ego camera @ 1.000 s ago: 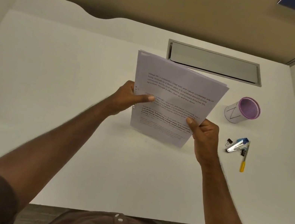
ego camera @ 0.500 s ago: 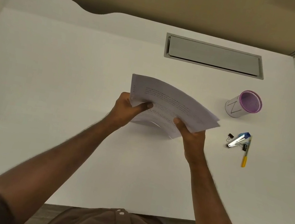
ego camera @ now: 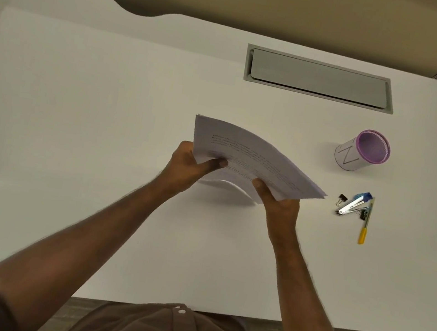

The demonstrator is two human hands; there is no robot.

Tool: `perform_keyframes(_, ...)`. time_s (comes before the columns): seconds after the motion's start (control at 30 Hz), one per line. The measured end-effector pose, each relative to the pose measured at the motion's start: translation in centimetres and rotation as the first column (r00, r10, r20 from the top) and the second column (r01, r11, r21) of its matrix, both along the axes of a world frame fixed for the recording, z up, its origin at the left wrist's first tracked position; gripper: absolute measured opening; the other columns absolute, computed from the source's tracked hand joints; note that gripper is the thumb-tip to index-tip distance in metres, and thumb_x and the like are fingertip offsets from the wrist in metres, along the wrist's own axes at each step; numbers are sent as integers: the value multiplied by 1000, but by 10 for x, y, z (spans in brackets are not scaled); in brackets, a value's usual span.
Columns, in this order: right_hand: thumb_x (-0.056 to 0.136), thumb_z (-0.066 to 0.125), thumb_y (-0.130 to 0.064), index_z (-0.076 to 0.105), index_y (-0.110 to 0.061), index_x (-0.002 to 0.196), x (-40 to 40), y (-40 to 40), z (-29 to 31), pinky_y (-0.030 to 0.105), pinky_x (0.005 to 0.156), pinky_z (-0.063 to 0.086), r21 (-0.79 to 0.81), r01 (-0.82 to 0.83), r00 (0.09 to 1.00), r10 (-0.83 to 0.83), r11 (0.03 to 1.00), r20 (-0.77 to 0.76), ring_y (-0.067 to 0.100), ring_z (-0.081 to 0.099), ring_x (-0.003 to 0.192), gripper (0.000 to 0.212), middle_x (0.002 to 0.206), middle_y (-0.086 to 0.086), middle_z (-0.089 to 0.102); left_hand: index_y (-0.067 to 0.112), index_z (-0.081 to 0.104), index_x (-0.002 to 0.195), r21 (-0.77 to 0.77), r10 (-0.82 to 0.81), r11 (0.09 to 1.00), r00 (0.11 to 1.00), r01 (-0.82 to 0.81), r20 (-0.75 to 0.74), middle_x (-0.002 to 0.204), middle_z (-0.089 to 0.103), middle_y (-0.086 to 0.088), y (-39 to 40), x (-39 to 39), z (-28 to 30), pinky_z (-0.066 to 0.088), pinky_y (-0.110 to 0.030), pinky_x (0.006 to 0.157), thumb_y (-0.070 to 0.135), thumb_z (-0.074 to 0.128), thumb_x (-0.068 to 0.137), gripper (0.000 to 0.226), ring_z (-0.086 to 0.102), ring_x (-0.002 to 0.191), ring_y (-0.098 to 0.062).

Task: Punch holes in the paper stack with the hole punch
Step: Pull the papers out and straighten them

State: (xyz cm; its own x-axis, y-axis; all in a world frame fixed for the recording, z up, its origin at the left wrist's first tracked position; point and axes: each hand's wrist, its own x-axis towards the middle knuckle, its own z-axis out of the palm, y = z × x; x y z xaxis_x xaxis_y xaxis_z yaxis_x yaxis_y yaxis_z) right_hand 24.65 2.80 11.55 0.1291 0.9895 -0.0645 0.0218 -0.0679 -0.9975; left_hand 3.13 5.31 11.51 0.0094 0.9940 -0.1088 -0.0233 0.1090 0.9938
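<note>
A stack of printed white paper [ego camera: 245, 152] is held above the middle of the white desk [ego camera: 103, 116], tilted almost flat with its printed face up and its lower sheets sagging toward the desk. My left hand [ego camera: 190, 167] grips the stack's left edge, thumb on top. My right hand [ego camera: 280, 202] grips the near edge, thumb on the top sheet. No hole punch is recognisable in view; a small blue and silver tool [ego camera: 355, 204] lies to the right of the paper.
A white pen cup with a purple rim [ego camera: 362, 155] stands at the right. Beside the blue and silver tool lie black binder clips [ego camera: 342, 198] and a yellow pen [ego camera: 364, 226]. A grey cable hatch [ego camera: 318, 79] is set into the desk's far side. Partition walls enclose the desk.
The paper stack has gone from upright and facing me to nearly flat and lower over the desk. Both hands kept their grip and moved down with it.
</note>
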Motion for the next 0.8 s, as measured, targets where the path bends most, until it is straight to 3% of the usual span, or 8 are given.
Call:
perform_keyframes(0.1,83,79,-9,62,-50,117,-8,-5,-9,29,90,58,-12,-25,1000,25,1000,10,12,65,109,57,111,-16,70,53,72,99,-9,-42,999,999,41,-14,98,76,22,-3,2,-7,54,-16,78,17,82,82,41,71,92,-1)
perform_keyframes(0.3,82,80,-12,58,-49,122,-8,-4,-22,19,86,56,3,-2,1000,2,1000,29,9,65,109,59,112,-18,69,54,71,101,-23,-30,999,999,29,-31,99,75,25,-2,1,-14,54,-14,77,23,82,81,39,71,93,-3)
perform_keyframes(0.47,81,82,-5,61,-38,122,-9,-4,-36,31,93,58,-22,10,999,-9,1000,34,15,65,110,57,111,-13,70,52,70,104,0,-19,1000,1000,19,-10,99,75,23,-3,3,-16,54,-15,77,12,80,85,45,71,94,-3)
perform_keyframes(0.57,79,84,-13,65,-43,117,-8,-3,-41,35,94,57,-40,22,999,-20,999,44,16,66,109,52,111,-10,72,56,68,107,3,-2,1000,1000,2,-13,99,74,26,-2,3,-16,52,-11,76,12,79,85,51,70,94,1)
perform_keyframes(0.67,80,82,-6,63,-49,117,-9,-6,-46,35,94,58,-58,-5,999,7,998,38,12,66,109,61,111,-14,71,62,66,104,-4,-19,1000,999,18,-42,99,73,30,-5,2,-24,51,-10,75,13,78,86,53,69,94,2)
perform_keyframes(0.8,81,82,-9,62,-52,115,-6,-2,-41,35,95,56,-56,-41,995,46,998,84,12,66,110,58,112,-17,71,59,70,99,-5,1,1000,997,-1,-73,99,74,27,-6,1,-28,52,-10,75,20,79,86,42,71,94,-2)
